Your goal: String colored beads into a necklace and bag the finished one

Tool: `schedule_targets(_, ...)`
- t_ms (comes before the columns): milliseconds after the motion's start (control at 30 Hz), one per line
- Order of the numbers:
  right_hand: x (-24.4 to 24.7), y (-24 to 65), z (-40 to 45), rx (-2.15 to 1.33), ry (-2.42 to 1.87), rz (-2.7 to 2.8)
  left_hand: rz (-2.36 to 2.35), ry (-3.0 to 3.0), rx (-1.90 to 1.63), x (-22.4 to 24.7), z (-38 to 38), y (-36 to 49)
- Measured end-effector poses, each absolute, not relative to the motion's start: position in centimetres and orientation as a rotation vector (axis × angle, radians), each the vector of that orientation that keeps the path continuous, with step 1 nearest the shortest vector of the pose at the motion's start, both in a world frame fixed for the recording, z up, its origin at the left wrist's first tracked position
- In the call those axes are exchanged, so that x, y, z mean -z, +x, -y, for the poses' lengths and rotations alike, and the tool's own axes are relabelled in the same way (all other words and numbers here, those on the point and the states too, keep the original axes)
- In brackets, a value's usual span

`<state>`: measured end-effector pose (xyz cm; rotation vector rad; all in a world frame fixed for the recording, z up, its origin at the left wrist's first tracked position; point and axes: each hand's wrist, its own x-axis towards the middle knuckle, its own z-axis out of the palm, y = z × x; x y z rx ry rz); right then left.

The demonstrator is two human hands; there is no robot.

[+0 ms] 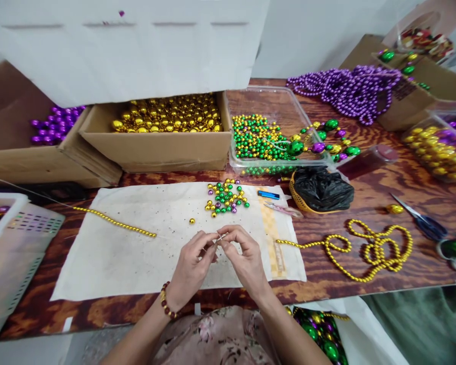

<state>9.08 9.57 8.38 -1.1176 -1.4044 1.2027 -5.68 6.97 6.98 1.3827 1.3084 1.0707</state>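
Over the white cloth [110, 253], my left hand [195, 263] and my right hand [245, 258] meet fingertip to fingertip. Both are closed in a pinch on a thin white string [221, 237], which crosses itself between them. A gold bead strand [116, 221] lies to the left, and pale string runs from its end toward my left hand. Just beyond my fingers sits a single gold bead [192, 221]. Behind it is a loose group of green, gold and purple beads [225, 196]. To the right, another gold bead strand [374, 253] curls across the table.
Cardboard boxes hold gold beads [171, 114] and purple beads [59, 124]. A clear plastic tray [281, 96] stands beside them. Further right are a basket with a black bag [321, 187], scissors [421, 220] and purple bead strands [349, 91]. A blue cutter-like tool [268, 194] lies on the cloth.
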Motion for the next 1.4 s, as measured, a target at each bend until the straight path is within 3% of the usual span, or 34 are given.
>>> schedule_targets(933,-7.8,9.4,-9.7,-1.278,-1.122,1.342,-1.337,1.525,-1.036,-6.9,-6.8,-5.5)
schedule_targets(1167,-7.0,10.1,-10.0,-1.384,-1.116,1.305,-1.337,1.898,-1.051,-6.9,-7.2,-5.9)
schedule_targets(1400,-6.1,10.4,-10.8,-1.531,-1.104,1.295,-1.341,2.247,-0.745,-7.5,-7.6,-6.7)
